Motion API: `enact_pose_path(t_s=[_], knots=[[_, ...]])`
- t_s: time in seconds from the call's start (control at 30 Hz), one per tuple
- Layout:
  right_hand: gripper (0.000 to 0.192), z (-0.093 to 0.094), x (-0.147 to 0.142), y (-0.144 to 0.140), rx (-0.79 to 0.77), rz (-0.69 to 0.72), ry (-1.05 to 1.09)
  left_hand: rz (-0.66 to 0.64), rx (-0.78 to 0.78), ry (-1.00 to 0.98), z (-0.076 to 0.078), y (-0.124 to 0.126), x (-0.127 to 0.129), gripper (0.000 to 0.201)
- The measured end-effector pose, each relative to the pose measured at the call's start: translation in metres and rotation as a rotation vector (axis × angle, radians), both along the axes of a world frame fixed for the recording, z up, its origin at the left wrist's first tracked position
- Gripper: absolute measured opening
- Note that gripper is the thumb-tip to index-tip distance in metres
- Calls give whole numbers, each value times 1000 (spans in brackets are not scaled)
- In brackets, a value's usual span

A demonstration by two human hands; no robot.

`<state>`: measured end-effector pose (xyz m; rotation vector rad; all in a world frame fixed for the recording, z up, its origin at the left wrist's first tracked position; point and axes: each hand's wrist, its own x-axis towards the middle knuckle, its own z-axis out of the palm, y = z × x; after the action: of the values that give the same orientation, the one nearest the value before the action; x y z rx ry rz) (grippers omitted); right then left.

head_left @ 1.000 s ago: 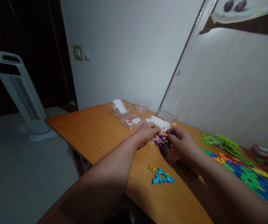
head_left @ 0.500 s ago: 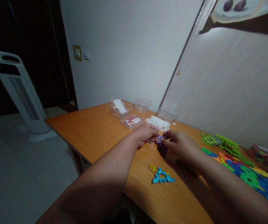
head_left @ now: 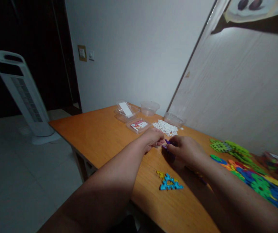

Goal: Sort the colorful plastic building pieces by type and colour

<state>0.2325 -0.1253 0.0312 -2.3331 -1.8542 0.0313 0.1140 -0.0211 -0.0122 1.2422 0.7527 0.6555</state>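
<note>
My right hand [head_left: 184, 147] pinches a purple plastic interlocking piece [head_left: 167, 141] between thumb and fingers, just above the table. Close by on its left is my left hand [head_left: 155, 137], fingers curled closed; whatever may be inside them is hidden. A lighter purple part [head_left: 164, 147] shows below the right thumb; I cannot tell whether it joins the darker piece. Nearer to me, a light blue notched triangle [head_left: 170, 183] lies partly over a yellow piece [head_left: 160, 174] on the wooden table [head_left: 97, 129].
Beyond my hands lie white lattice pieces [head_left: 165, 127], a labelled clear container [head_left: 138, 125], other clear tubs and a round bowl [head_left: 150, 108]. Coloured plastic discs [head_left: 260, 186] and joined lime-green pieces [head_left: 240, 151] cover the right side. A white tower fan [head_left: 25, 97] stands left on the floor.
Both hands were together at the purple piece; now a small gap shows between the left fingers and it. The piece stays with my right hand. The view has shifted slightly.
</note>
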Motion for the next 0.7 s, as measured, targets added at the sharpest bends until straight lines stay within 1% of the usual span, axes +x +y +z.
enact_pose_path(t_s=[0.07,0.13,0.33,0.43,0.5,0.6,0.7], knots=[[37,1,-3,0,-24,-32,-29,43,22,24,-2,3,1,13],[39,1,-5,0,-42,-34,-60,58,37,41,-4,5,2,14],[42,-8,-4,3,-56,-31,-145,60,75,78,-5,8,2,15],[43,-6,0,1,-31,-42,-148,66,85,80,-5,8,2,13],[38,-2,1,-3,12,-33,-143,70,101,86,-5,7,1,13],[26,4,-2,-15,26,73,-46,71,121,99,-4,6,1,15],[20,4,-9,-36,-98,244,177,88,110,104,-5,7,2,14]])
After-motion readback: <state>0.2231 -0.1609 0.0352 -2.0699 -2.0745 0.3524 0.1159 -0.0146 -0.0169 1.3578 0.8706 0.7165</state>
